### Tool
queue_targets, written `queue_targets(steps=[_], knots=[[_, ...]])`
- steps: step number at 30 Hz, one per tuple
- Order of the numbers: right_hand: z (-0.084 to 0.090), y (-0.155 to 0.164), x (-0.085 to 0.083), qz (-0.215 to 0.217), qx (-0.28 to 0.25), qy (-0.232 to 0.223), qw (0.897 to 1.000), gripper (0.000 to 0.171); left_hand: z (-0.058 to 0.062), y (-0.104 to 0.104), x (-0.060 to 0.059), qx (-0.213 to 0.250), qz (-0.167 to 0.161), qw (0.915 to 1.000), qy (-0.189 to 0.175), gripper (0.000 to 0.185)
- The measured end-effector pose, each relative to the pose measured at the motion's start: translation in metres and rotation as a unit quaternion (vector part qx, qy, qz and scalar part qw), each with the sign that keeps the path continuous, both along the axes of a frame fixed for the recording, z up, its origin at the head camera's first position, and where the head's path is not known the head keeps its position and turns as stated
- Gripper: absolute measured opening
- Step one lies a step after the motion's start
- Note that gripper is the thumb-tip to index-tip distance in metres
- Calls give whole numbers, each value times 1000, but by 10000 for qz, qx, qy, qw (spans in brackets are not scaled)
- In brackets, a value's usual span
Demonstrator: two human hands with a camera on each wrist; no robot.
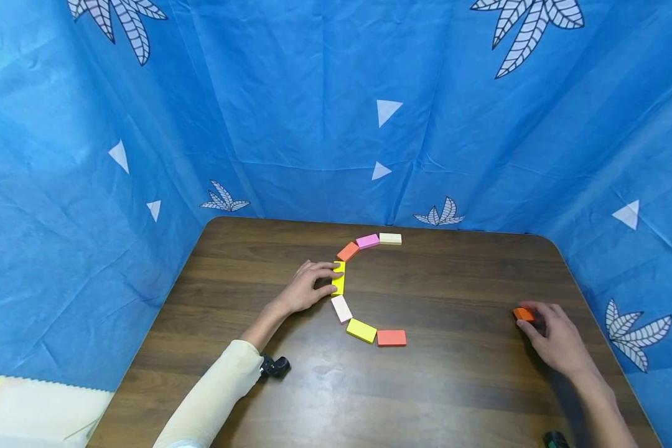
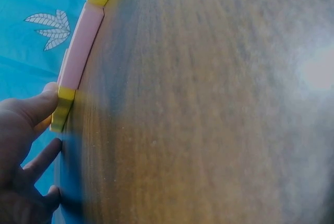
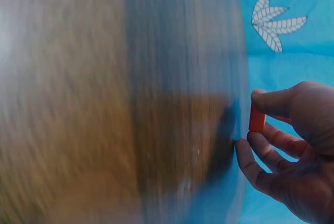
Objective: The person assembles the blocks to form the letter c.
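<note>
Now my right hand (image 1: 560, 339) has its grip pinched on a flat orange block (image 1: 523, 314) at four o'clock on the wood-grain bench (image 1: 459, 386). My left hand (image 1: 308, 287), fingers straight, touches a yellow block (image 1: 339, 278) at eleven o'clock, one of seven smooth rectangles arcing: two yellow, two orange, two white, one pink.

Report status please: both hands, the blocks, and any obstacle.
Left hand touches yellow block in the curved row. Right hand pinches orange block near the table edge, right side. Nothing between them.
</note>
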State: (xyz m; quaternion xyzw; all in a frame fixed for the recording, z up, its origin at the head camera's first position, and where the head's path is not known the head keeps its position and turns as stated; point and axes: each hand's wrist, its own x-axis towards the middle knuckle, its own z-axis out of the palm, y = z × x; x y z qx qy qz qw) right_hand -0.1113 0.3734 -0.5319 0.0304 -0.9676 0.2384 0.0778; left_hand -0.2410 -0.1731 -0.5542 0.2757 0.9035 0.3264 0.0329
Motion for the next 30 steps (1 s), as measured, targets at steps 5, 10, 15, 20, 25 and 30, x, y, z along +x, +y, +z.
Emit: queue_targets(steps=[5,10,15,20,25,30], knots=[[0,-12,0,155,-37,105,9998,37,2,0,1,-28,2,10000,8,40],[1,-23,0,245,-34,66,9997,37,2,1,0,-34,13,10000,21,40],[1,-33,1,344,-57,12,9994,38,1,0,0,-10,-16,10000,64,40],[1,-42,2,449,-168,-129,9988,40,1,0,0,-14,-13,10000,55,40],[-1,-50,2,506,-215,-193,9983,40,2,0,0,52,-50,9999,81,40],[-2,-58,1,643,-175,-124,9977,40,2,0,0,62,-42,10000,37,40]])
